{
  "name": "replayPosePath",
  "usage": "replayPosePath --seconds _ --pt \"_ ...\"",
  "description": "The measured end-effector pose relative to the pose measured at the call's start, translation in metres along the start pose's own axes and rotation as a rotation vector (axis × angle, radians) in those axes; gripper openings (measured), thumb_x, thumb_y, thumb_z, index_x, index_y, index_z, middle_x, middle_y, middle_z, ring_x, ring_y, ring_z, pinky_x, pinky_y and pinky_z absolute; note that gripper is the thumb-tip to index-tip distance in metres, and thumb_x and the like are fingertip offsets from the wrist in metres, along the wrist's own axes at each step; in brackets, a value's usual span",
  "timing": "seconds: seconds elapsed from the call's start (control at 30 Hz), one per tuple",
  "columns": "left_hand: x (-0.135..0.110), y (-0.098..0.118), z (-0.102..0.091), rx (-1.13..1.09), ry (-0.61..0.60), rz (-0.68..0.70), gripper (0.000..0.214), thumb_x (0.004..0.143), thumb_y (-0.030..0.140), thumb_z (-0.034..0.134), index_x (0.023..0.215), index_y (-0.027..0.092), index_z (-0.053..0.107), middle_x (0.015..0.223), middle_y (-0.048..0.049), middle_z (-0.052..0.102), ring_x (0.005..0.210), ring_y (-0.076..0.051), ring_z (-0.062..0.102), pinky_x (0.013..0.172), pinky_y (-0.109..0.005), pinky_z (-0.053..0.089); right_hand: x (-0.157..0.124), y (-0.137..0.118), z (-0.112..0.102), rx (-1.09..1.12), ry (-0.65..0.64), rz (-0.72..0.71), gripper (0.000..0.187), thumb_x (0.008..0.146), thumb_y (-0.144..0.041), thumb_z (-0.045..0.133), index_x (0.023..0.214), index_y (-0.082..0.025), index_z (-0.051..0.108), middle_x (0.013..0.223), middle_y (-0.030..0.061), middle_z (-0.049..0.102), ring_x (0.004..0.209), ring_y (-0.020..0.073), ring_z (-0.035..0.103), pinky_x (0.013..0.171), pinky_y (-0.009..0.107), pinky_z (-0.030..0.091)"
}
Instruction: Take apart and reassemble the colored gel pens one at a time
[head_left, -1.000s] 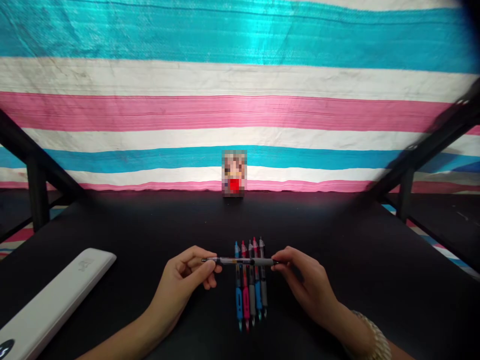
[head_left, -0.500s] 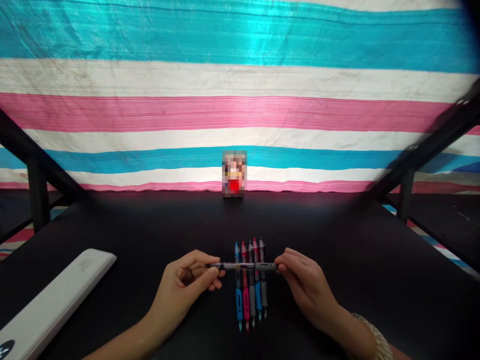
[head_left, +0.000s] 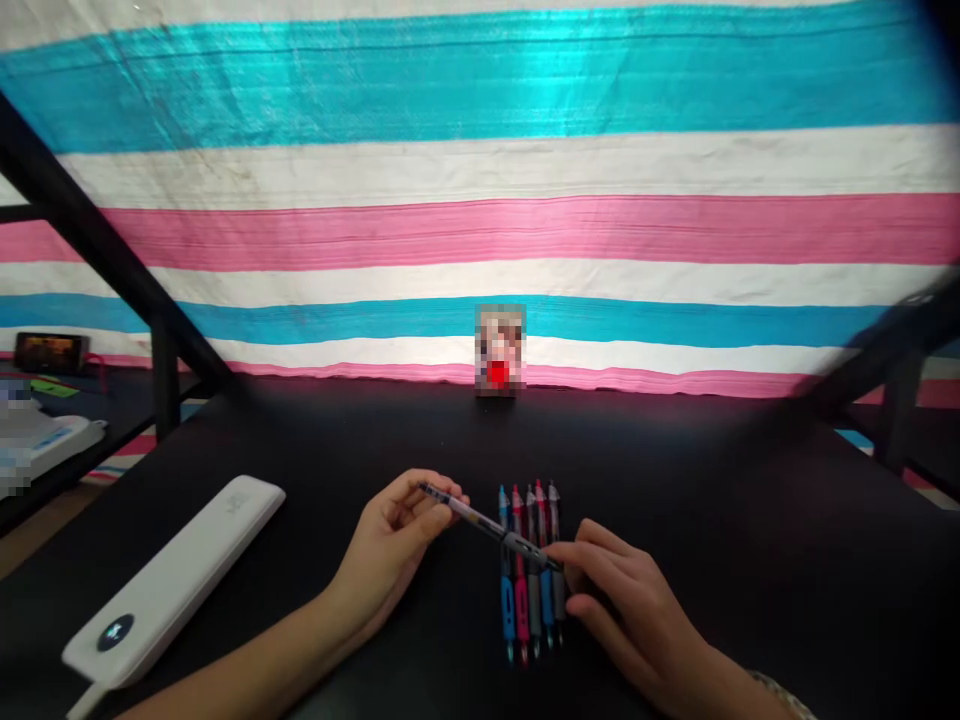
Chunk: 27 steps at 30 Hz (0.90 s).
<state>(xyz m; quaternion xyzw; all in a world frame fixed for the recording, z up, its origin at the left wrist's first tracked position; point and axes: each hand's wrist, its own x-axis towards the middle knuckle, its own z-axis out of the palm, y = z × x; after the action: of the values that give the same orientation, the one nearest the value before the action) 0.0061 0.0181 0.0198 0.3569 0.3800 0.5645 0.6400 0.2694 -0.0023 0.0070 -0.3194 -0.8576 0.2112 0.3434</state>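
My left hand point(head_left: 386, 550) pinches one end of a clear-barrelled pen point(head_left: 484, 522) with a grey grip between thumb and fingers. The pen slants down to the right, above a row of several pens. At its grip end is my right hand point(head_left: 637, 605), index finger against or very near it, thumb held apart. In the row, a blue-grip pen point(head_left: 508, 605) lies leftmost, beside a pink-grip pen point(head_left: 523, 608) and a grey-grip pen point(head_left: 535, 610). Further right are another blue-grip pen point(head_left: 547, 600) and a dark-grip pen point(head_left: 559, 598), which my right fingers partly overlap.
A white power bank point(head_left: 180, 570) with a round display and a cable lies on the black table point(head_left: 360, 430) at left. A small blurred-out upright item point(head_left: 500, 350) stands at the back before a striped sheet point(head_left: 375, 235). Black frame bars point(head_left: 165, 370) flank the table.
The pen has gone from level to slanting, its grip end lower. My right thumb has parted from the fingers, releasing the pinch on that end. The view has shifted left.
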Motion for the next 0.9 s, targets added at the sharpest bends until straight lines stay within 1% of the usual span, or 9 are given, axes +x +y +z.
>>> replayPosePath --seconds 0.03,0.1,0.2,0.27,0.3,0.43,0.57,0.77,0.9 --pt "0.002 0.002 -0.002 -0.014 0.007 0.006 0.019 0.072 0.023 0.089 0.085 0.018 0.076 0.089 -0.0037 0.075 0.09 -0.017 0.071 0.087 -0.026 0.055 -0.001 0.001 0.0 0.001 0.008 0.011 0.028 0.107 -0.035 0.04 0.115 -0.017 0.06 0.073 0.0035 0.06 0.068 0.0201 0.057 0.059 0.03 0.047" --pt "0.005 0.008 -0.006 -0.005 0.035 0.042 0.019 0.075 0.024 0.087 0.088 0.018 0.075 0.089 -0.0042 0.076 0.092 -0.02 0.072 0.087 -0.029 0.056 -0.003 0.005 -0.001 -0.01 0.043 0.037 0.024 0.105 -0.028 0.044 0.121 -0.019 0.058 0.075 0.003 0.061 0.069 0.0205 0.059 0.061 0.03 0.05" --pt "0.007 0.015 -0.012 0.086 0.072 0.129 0.03 0.079 0.024 0.084 0.107 0.021 0.071 0.088 -0.0029 0.075 0.081 -0.017 0.073 0.075 -0.025 0.057 -0.007 0.01 0.0 -0.043 0.08 0.066 0.025 0.101 -0.022 0.049 0.124 -0.022 0.058 0.074 0.002 0.063 0.07 0.0213 0.062 0.063 0.03 0.052" --pt "0.007 0.017 -0.014 0.136 0.063 0.173 0.041 0.082 0.023 0.081 0.119 0.024 0.065 0.088 -0.0018 0.075 0.075 -0.016 0.072 0.07 -0.025 0.057 -0.008 0.012 0.0 -0.061 0.079 0.063 0.026 0.099 -0.02 0.051 0.124 -0.022 0.059 0.074 0.0016 0.063 0.07 0.0213 0.063 0.063 0.03 0.053" --pt "0.007 0.018 -0.013 0.151 0.053 0.186 0.043 0.082 0.024 0.081 0.121 0.024 0.063 0.088 -0.0015 0.075 0.073 -0.016 0.071 0.069 -0.026 0.057 -0.008 0.012 0.001 -0.068 0.074 0.062 0.026 0.099 -0.019 0.051 0.124 -0.023 0.059 0.074 0.0015 0.063 0.07 0.021 0.063 0.063 0.03 0.053" --pt "0.006 0.017 -0.012 0.187 0.033 0.197 0.032 0.081 0.026 0.081 0.108 0.021 0.066 0.085 -0.0021 0.073 0.069 -0.017 0.071 0.063 -0.027 0.058 -0.005 0.011 0.0 -0.082 0.067 0.063 0.026 0.099 -0.018 0.05 0.123 -0.022 0.058 0.072 0.0008 0.062 0.066 0.0194 0.062 0.061 0.029 0.053" --pt "0.008 0.016 -0.012 0.187 0.035 0.193 0.026 0.078 0.026 0.084 0.097 0.017 0.069 0.082 -0.0031 0.074 0.067 -0.018 0.072 0.062 -0.029 0.059 -0.006 0.013 0.0 -0.106 0.084 0.053 0.024 0.099 -0.017 0.049 0.121 -0.022 0.059 0.077 0.0023 0.064 0.068 0.0197 0.063 0.06 0.029 0.053" --pt "0.007 0.016 -0.011 0.176 0.055 0.187 0.029 0.078 0.025 0.083 0.102 0.019 0.067 0.083 -0.0005 0.071 0.067 -0.014 0.071 0.063 -0.025 0.059 -0.011 0.02 0.004 -0.111 0.053 0.091 0.025 0.099 -0.019 0.052 0.122 -0.024 0.058 0.077 0.0016 0.063 0.072 0.0208 0.066 0.06 0.029 0.054" --pt "0.005 0.018 -0.009 0.169 0.061 0.147 0.031 0.075 0.029 0.085 0.1 0.019 0.068 0.082 -0.0002 0.069 0.065 -0.014 0.069 0.062 -0.027 0.061 -0.01 0.021 0.005 -0.116 0.043 0.107 0.023 0.1 -0.019 0.05 0.122 -0.024 0.057 0.076 0.0012 0.061 0.068 0.0196 0.065 0.058 0.029 0.053"
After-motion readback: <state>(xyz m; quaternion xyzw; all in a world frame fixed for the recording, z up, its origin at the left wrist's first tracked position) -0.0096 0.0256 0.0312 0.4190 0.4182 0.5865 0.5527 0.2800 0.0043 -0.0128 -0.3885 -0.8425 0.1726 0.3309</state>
